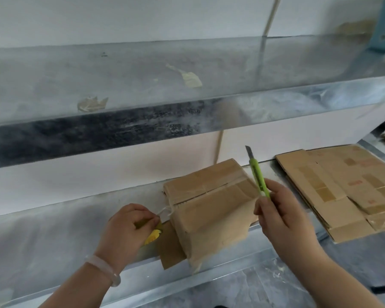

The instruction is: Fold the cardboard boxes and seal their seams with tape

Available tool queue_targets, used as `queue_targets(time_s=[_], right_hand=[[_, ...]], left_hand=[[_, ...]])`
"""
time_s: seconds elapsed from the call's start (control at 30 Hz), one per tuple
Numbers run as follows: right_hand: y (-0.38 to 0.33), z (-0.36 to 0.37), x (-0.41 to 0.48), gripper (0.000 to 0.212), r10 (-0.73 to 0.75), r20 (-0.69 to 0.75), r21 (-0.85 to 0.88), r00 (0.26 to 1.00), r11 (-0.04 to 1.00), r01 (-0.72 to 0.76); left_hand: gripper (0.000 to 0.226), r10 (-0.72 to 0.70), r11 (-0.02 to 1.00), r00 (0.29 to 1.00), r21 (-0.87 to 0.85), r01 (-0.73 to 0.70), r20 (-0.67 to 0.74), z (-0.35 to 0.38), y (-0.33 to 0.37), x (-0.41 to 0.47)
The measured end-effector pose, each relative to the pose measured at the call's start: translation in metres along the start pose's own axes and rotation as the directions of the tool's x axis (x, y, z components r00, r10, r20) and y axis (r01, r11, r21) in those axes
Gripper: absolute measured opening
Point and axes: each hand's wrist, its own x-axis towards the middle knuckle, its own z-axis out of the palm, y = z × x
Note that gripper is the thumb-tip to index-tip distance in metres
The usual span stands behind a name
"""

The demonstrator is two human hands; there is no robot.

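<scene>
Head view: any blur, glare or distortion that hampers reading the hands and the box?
Head view: wide-angle lens bows the metal shelf edges; whole frame soft, so tape on the box is faint; left hand covers most of the tape roll; right hand and green knife read clearly; light diffuse, dull sheen only, no hard glare.

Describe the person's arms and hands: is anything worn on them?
No sleeves are in view, and neither the left hand nor the right hand is gloved. A pale, translucent whitish bangle circles the left wrist; the right wrist carries nothing.
</scene>
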Motion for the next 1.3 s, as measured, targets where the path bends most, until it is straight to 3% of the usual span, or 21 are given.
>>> queue_targets(time_s=[0.1, 0.2, 0.27, 0.37, 0.47, 0.67, 0.83, 1.0, 1.07, 1.17, 1.3], right_hand=[[-0.033, 0.016, -0.015, 0.048, -0.12, 0.238, -0.209, 0.964, 0.963, 0.171], [-0.052, 0.038, -0.027, 0.051, -0.092, 0.449, -0.316, 0.889, 0.914, 0.254], [-0.057, 0.053, -0.032, 0.052, -0.052, 0.514, -0.355, 0.856, 0.896, 0.267], [-0.06, 0.069, -0.033, 0.052, 0.021, 0.524, -0.403, 0.851, 0.887, 0.226], [-0.061, 0.079, -0.035, 0.053, 0.037, 0.534, -0.447, 0.845, 0.861, 0.244], [-0.052, 0.098, -0.037, 0.057, 0.074, 0.532, -0.564, 0.843, 0.774, 0.288], [-0.045, 0.109, -0.033, 0.078, 0.169, 0.579, -0.692, 0.798, 0.62, 0.37], [-0.033, 0.111, -0.033, 0.083, 0.239, 0.575, -0.733, 0.782, 0.576, 0.363], [-0.027, 0.109, -0.034, 0.081, 0.271, 0.572, -0.746, 0.774, 0.565, 0.352], [-0.019, 0.105, -0.033, 0.076, 0.218, 0.589, -0.691, 0.778, 0.635, 0.346], [-0.026, 0.094, -0.041, 0.072, -0.003, 0.658, -0.536, 0.753, 0.701, 0.471]], left_hand=[[0.014, -0.028, 0.999, 1.0, -0.035, 0.028, 0.004, -0.002, 0.002, -0.004], [0.004, -0.041, 0.996, 0.999, -0.079, 0.041, 0.003, -0.003, 0.002, -0.01], [0.006, -0.04, 0.995, 0.999, -0.096, 0.04, 0.006, -0.004, 0.003, -0.014], [0.012, -0.085, 0.988, 0.996, -0.128, 0.081, -0.027, -0.006, 0.003, -0.019], [0.005, -0.109, 0.988, 0.992, -0.115, 0.102, -0.057, -0.008, 0.005, -0.021], [0.003, -0.032, 0.997, 0.993, -0.076, 0.024, -0.11, -0.01, 0.007, -0.025], [0.003, -0.014, 0.995, 0.992, -0.102, 0.001, -0.127, -0.007, 0.01, -0.024], [0.009, -0.037, 0.989, 0.984, -0.147, 0.011, -0.176, -0.012, 0.015, -0.019], [0.008, 0.045, 0.988, 0.982, -0.14, -0.071, -0.186, -0.017, 0.019, -0.019], [0.007, 0.147, 0.987, 0.974, -0.041, -0.156, -0.174, -0.022, 0.02, -0.015], [0.007, 0.08, 0.995, 0.969, 0.074, -0.064, -0.234, -0.023, -0.008, -0.004]])
